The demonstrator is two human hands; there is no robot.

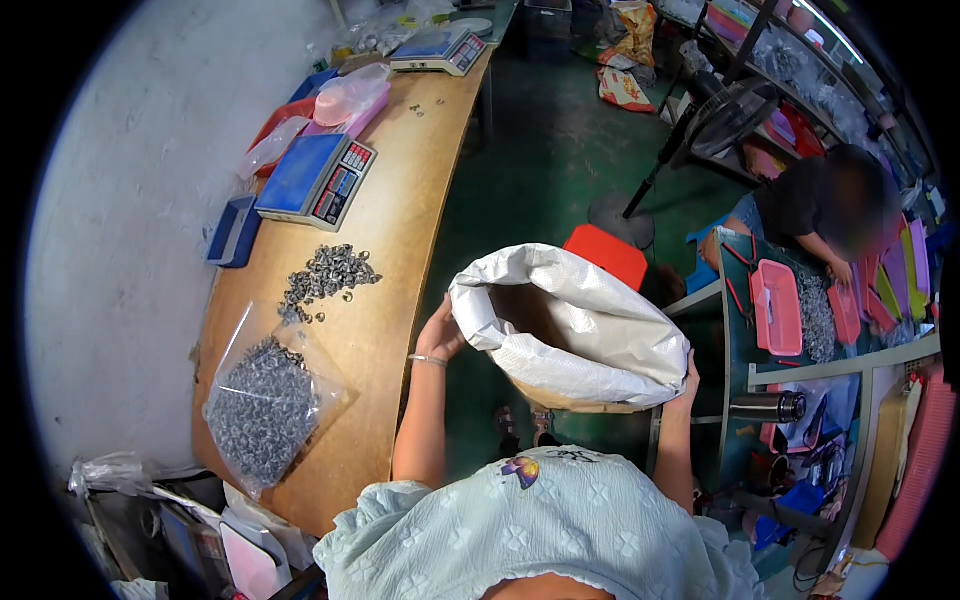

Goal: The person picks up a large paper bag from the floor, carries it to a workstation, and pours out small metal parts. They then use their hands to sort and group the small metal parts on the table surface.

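A large white woven sack (pixel 600 335) with its rim rolled outward is held up in front of me, its mouth wide and facing up toward me. My left hand (pixel 440 332) grips the left end of the rim, and a bracelet circles that wrist. At the opposite end my right hand (pixel 686 382) is closed on the rim, its fingers partly hidden by the sack. The inside looks brown and shadowed; its bottom is out of sight. On the wooden table to my left lie a clear plastic bag (pixel 265 410) full of small grey metal parts and a loose pile of them (pixel 325 280).
Two digital scales (pixel 315 180) (pixel 438 50) and a blue tray (pixel 233 230) sit on the table. A red stool (pixel 607 255) stands behind the sack, with a pedestal fan (pixel 720 120) beyond. At right, another person (pixel 840 205) works at a bench with pink baskets (pixel 777 308).
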